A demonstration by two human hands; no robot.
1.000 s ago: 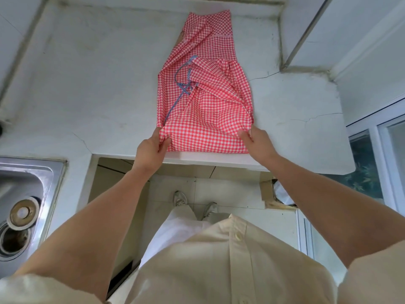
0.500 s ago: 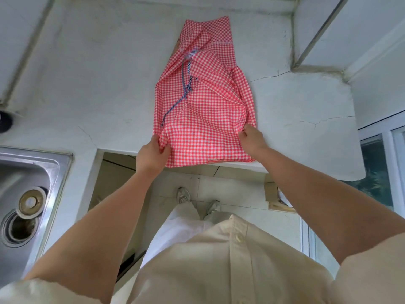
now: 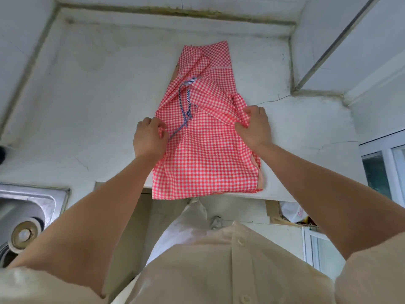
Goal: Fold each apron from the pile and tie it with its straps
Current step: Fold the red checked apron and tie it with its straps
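A red-and-white checked apron (image 3: 206,154) lies lengthwise on the white counter (image 3: 98,102), its near end hanging slightly over the front edge. A blue-striped strap (image 3: 184,106) curls on top of it near the middle. My left hand (image 3: 149,139) pinches the apron's left edge about halfway along. My right hand (image 3: 255,126) grips a bunched fold at the right edge, level with the left hand. The near half of the cloth is doubled over toward the back.
A steel sink (image 3: 24,218) sits at the near left. The counter ends in walls at the back and right, with a window frame (image 3: 381,167) at the far right. A gap below the counter shows the floor and a box (image 3: 289,213).
Both hands have carried the apron's near edge away from me, from the counter's front edge up to the middle of the cloth, doubling the near half over.
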